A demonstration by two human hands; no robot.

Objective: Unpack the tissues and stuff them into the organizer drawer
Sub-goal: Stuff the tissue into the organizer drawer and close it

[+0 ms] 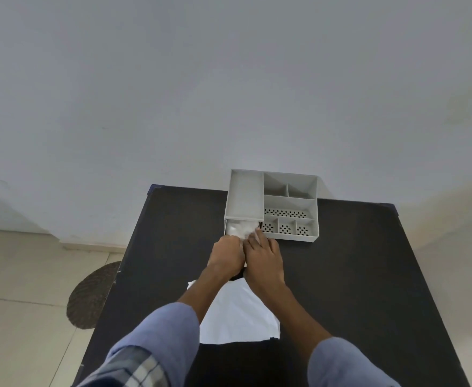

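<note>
A grey plastic organizer (290,203) stands at the far edge of the black table (354,275). Its drawer (230,229), under the left tray, is pulled out toward me and holds crumpled white tissues (243,229). My left hand (226,258) is curled at the drawer's front, its fingers on the tissues. Beside it my right hand (262,256) lies flat, with its fingertips pressing on the tissues at the drawer's right corner. More flat white tissues (237,314) lie on the table between my forearms.
The organizer's right half has several open compartments, some with perforated floors. A white wall rises just behind the table. A brown round mat (92,296) lies on the tiled floor to the left of the table.
</note>
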